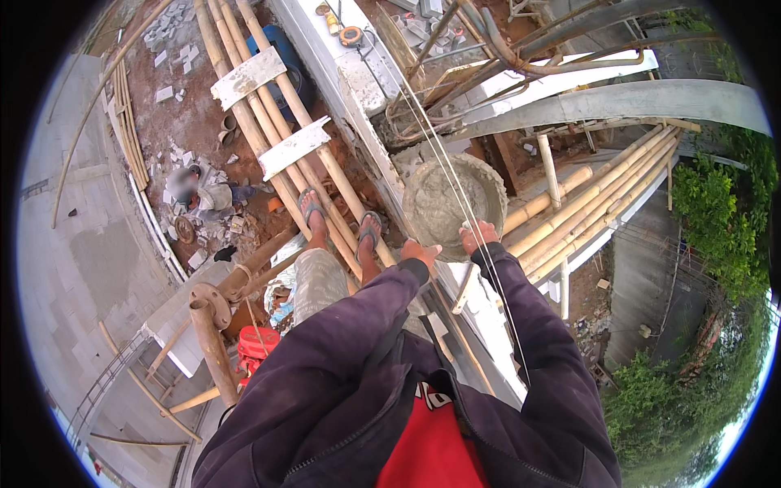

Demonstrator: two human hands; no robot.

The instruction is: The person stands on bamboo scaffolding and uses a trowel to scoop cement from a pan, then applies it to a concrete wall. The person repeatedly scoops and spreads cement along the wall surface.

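Observation:
A round bucket [415, 198] of wet grey mortar [452, 192] stands just beyond my hands, its rim crusted with cement. My left hand [421, 253] is closed at the near left of the rim, fingers bent and partly hidden. On the near right of the rim, my right hand [478, 236] is also closed, its fingers curled over the edge. A thin pale string [439, 154] stretches diagonally over the bucket and passes across my right hand and sleeve.
My sandalled feet stand on bamboo poles [281, 130] with white boards [294, 148] across them. Debris and another person [213, 195] are below left. Bamboo [602, 203] extends right. An orange-and-black tool [351, 36] lies on the wall top [313, 32]. Bent pipes [521, 61] cross overhead.

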